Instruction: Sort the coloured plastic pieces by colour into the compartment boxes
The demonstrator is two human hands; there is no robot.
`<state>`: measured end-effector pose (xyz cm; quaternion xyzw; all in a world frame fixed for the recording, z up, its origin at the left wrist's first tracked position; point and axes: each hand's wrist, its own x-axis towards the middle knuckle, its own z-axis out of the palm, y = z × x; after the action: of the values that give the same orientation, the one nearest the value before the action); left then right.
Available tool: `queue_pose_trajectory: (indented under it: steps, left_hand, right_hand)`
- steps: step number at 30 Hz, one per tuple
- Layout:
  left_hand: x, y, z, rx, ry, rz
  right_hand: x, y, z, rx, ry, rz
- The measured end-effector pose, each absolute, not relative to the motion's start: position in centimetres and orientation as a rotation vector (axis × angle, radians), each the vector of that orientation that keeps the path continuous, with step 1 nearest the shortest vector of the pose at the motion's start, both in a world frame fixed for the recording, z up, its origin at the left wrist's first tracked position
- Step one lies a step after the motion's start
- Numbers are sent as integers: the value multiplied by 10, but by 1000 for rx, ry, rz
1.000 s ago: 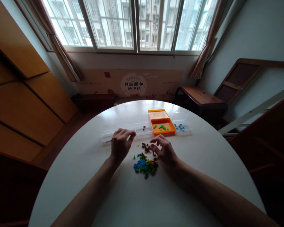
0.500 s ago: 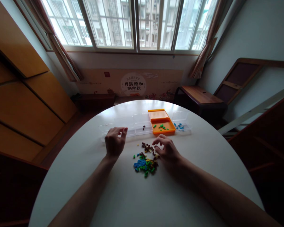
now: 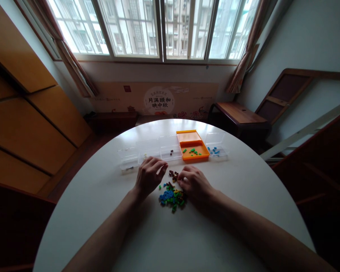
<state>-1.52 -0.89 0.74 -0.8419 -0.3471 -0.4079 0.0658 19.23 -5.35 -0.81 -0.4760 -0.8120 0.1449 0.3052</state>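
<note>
A pile of small toy building bricks (image 3: 167, 195), blue, green, yellow and brown, lies in the middle of the table. My right hand (image 3: 195, 182) is at the pile's right side, fingers bent down and closed by the brown bricks (image 3: 173, 175); its fingertips are partly hidden, and I cannot make out what they hold. To the left of the pile, my left hand (image 3: 150, 175) hovers with curled fingers, a small gap showing between thumb and forefinger and nothing visible there. It partly covers a clear box with pale pieces (image 3: 146, 155).
Behind the pile stands a row of open boxes: an orange box (image 3: 195, 158) with green bricks, a clear box with blue bricks (image 3: 214, 151), a clear box with brown bricks (image 3: 171, 152), and a clear box (image 3: 127, 165) at far left. The white round table (image 3: 96, 196) curves around them.
My left hand has moved right and nearer, from over the left clear boxes towards the pile. My right hand has lowered slightly to the brown bricks, its fingers closing together.
</note>
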Motion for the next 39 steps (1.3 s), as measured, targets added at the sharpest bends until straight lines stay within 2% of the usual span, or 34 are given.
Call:
queue_pose_trajectory:
  steps: [10, 22, 25, 28, 32, 39]
  left_hand:
    - [-4, -19, 9, -2745, -777, -1024]
    - [-3, -20, 11, -2729, -740, -927]
    - [-8, -15, 9, -2610, -858, -1071]
    - [-19, -5, 6, -2313, -1173, -1296]
    - [-36, 9, 4, -2050, -1505, -1394]
    - [-38, 12, 7, -2006, -1608, -1486]
  right_hand:
    - [197, -42, -16, -1134, -1730, 685]
    - [193, -43, -15, -1113, -1699, 719]
    - [194, -43, -16, -1149, -1684, 692]
    - [195, -43, -17, -1175, -1671, 686]
    - [198, -43, -16, -1205, -1694, 670]
    - [216, -36, -5, -1252, -1831, 671]
